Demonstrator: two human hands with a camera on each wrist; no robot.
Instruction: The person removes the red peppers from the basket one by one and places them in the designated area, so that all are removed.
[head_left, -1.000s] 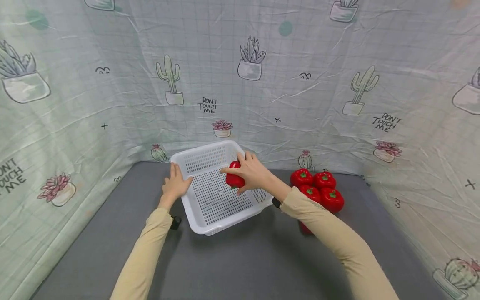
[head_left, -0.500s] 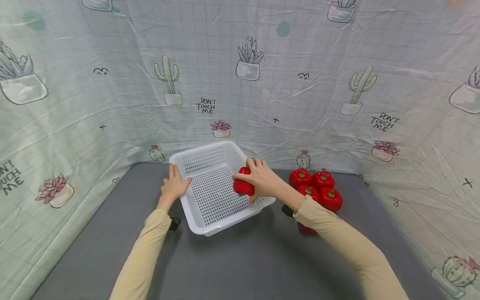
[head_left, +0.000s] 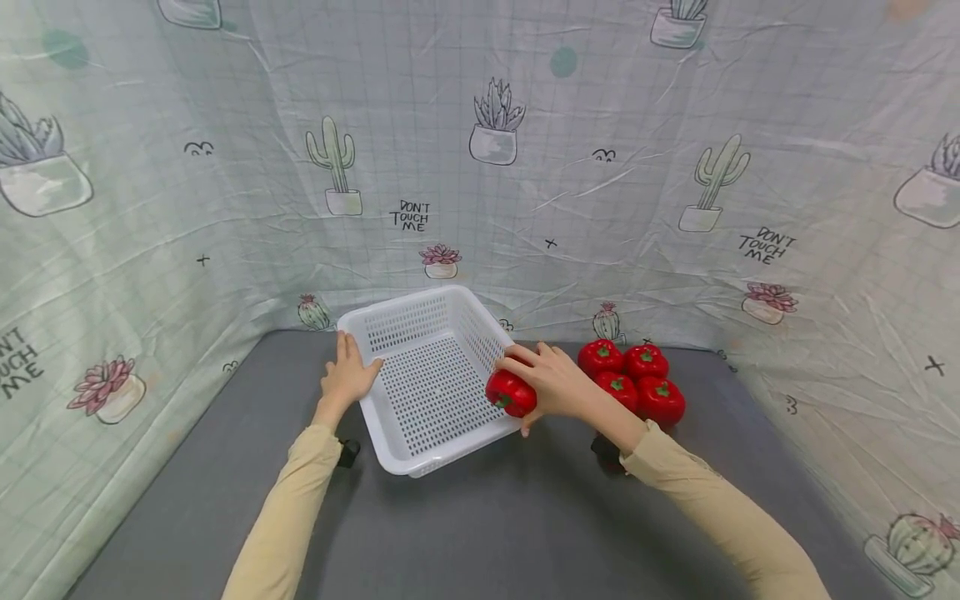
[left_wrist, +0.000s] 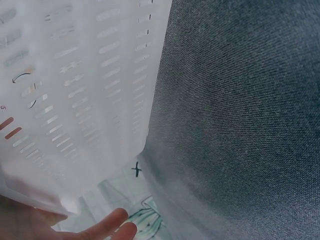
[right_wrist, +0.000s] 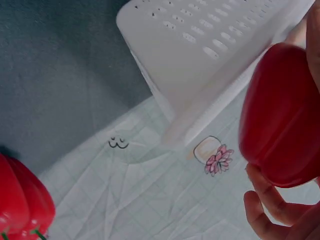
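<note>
My right hand point(head_left: 558, 382) grips a red bell pepper point(head_left: 512, 393) over the right rim of a white perforated basket point(head_left: 390, 454). The pepper's green stem end faces down toward me in the head view. In the right wrist view the bell pepper point(right_wrist: 282, 115) fills the right side, with fingertips curled under it. My left hand point(head_left: 347, 379) rests on the basket's left rim. Its fingers lie fairly straight outside, and its thumb crosses over the rim. From the left wrist, the basket's slotted wall point(left_wrist: 75, 95) shows, with two fingertips extended below it.
Several red bell peppers point(head_left: 617, 389) stand grouped on the grey tabletop point(head_left: 480, 533) right of the basket, partly behind my right forearm. A hanging cloth point(head_left: 600, 200) printed with cacti encloses the back and sides.
My right hand has carried the bell pepper from over the basket's middle rightward and nearer, to its right rim. My left hand stays on the left rim.
</note>
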